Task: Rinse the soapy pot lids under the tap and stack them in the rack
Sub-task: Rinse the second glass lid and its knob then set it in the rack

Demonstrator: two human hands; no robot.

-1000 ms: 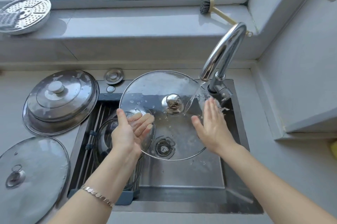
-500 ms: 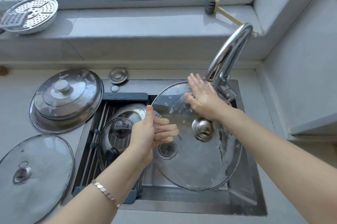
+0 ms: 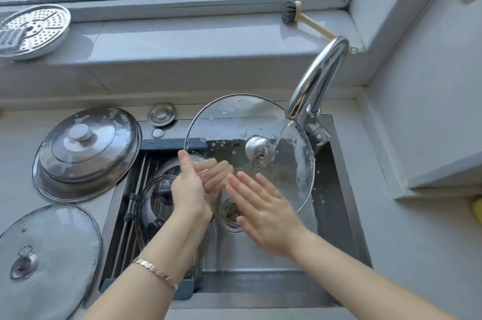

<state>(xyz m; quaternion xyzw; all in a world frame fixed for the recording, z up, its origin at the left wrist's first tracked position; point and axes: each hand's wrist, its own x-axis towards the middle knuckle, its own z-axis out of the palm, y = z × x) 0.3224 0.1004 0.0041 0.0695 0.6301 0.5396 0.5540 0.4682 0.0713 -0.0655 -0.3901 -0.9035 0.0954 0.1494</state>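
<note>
one big glass lid (image 3: 234, 121) is held tilted over the sink (image 3: 339, 202). its far rim is raised under the tap (image 3: 315, 80), and a thin stream lands just beside the lid's steel knob (image 3: 259, 150). the glass is clear with a metal-edged rim. it is beaded with drops and streaked with water, heaviest along its right edge.

the left hand (image 3: 190, 189) grips the lid's left rim, with the thumb on top and the fingers curled beneath, showing through the glass. the right hand (image 3: 263, 215) lies flat with straight fingers at the lid's near part, gripping nothing. it is blurred, so i cannot tell whether the palm touches the glass. the lid's near rim is hidden behind both hands.

in the rack (image 3: 130, 202) along the sink's left side lie smaller lids (image 3: 156, 197), partly covered by the left forearm, and their number is hard to make out. on the counter left of the sink sit a steel lid (image 3: 86, 147) toward the back and a second glass lid (image 3: 49, 249) at the front left corner, cut off by the picture's edge.
</note>
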